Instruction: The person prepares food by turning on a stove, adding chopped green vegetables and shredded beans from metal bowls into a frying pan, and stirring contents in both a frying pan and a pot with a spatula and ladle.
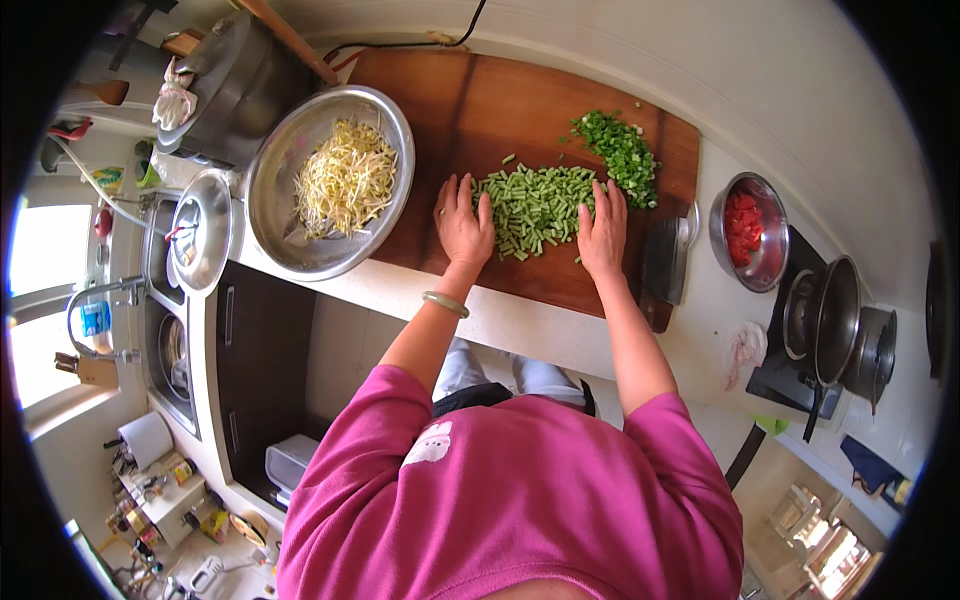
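A heap of chopped green beans (534, 208) lies on a brown wooden cutting board (517, 90). At the heap's left edge is my left hand (463, 225), palm down with the fingers apart and a bangle on the wrist. On the opposite side, my right hand (603, 234) rests against the beans with its fingers spread a little. Neither hand has anything gripped in it. Chopped scallions (619, 156) form a separate pile behind my right hand. A cleaver (666, 259) lies on the board's right part, its blade dark.
A steel basin (262, 187) of bean sprouts (349, 180) overlaps the board's left side. To the right stands a metal bowl (780, 247) with chopped red pieces (742, 229), beside a wok (836, 322) on the stove. A sink (154, 315) is at the far left.
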Tool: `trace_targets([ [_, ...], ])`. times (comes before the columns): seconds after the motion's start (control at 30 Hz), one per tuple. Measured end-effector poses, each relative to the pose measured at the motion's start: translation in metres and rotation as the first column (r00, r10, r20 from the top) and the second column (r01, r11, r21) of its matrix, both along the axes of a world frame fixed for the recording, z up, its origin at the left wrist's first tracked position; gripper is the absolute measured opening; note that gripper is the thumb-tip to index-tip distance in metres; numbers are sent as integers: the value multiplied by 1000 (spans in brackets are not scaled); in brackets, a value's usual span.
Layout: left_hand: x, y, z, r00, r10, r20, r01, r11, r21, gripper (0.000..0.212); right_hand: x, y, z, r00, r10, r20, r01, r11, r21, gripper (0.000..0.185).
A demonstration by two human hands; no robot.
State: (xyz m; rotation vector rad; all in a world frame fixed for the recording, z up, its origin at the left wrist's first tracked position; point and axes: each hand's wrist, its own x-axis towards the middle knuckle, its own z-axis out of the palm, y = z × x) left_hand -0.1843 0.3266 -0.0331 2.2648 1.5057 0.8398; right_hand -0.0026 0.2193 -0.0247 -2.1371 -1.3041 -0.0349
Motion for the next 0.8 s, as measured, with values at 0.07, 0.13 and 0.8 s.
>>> trace_targets([
  [0.07,7,-3,0,998,-20,64,20,1000,13,38,0,9,-3,1000,-2,0,2,1000,-18,37],
  [0.13,16,-7,1,996,-20,91,19,1000,6,37,-4,15,-7,1000,7,13,-7,1000,-3,37],
  [0.8,62,-22,4,756,141,640,123,928,-351,23,-61,57,-5,924,-14,-382,113,964,239,24],
])
